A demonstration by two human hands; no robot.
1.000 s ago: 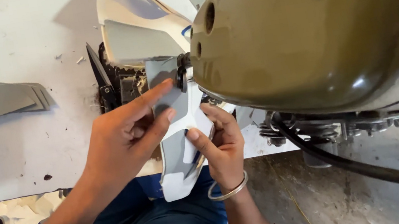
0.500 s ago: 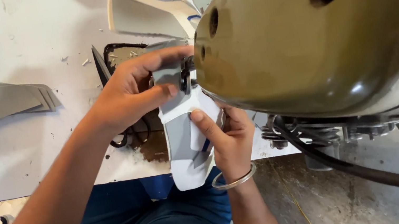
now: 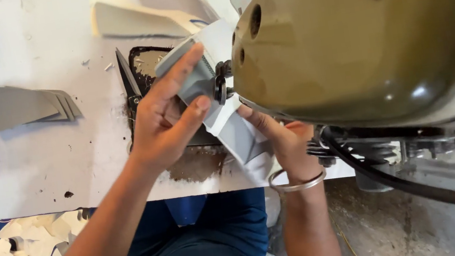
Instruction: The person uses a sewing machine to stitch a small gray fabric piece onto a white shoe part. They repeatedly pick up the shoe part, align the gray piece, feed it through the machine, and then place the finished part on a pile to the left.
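Left hand (image 3: 163, 126), right hand (image 3: 285, 143) pinch grey piece (image 3: 199, 81) (under machine (image 3: 364, 33)).

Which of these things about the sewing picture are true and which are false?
1. Both hands touch the grey and white piece at the olive-green sewing machine. True.
2. The stack of grey pieces lies under the left hand. False: it lies apart, farther left on the white table.
3. The right hand has a bangle at its wrist. True.
4. The machine is bright red. False: it is olive green.
5. A black cable hangs below the machine. True.
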